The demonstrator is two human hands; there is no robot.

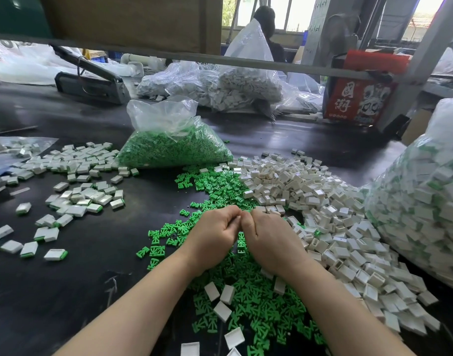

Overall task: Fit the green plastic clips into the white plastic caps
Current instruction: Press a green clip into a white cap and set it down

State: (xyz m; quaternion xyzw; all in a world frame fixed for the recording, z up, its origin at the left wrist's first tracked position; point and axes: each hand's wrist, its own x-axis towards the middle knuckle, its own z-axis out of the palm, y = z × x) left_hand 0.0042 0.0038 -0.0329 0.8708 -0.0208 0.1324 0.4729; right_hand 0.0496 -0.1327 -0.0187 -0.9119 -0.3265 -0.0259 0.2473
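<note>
Both hands brought together over the middle of the dark counter point(143, 206), knuckles up, fingertips meeting. Left hand point(215, 235) and right hand point(269, 240) each with fingers curled inward; whatever is pinched between them hidden by the fingers, so held part cannot be told.

Loose green clips point(246, 304) spread beneath and around the hands, running from the near edge toward the centre. Loose white caps point(323, 214) heaped just right of the clips, touching them along one side and extending toward the right edge. A few single caps lying on top of the green pile near the front edge.

Assembled pieces point(76, 191), white with a green end showing, scattered flat toward the left edge, well apart from the hands.

Clear bag of green clips point(174, 147) behind the loose piles, mouth open. Bag of white parts point(235, 88) toward the far edge. Large filled bag point(420, 201) at the right edge. Red carton point(359, 98) at the far right corner.
</note>
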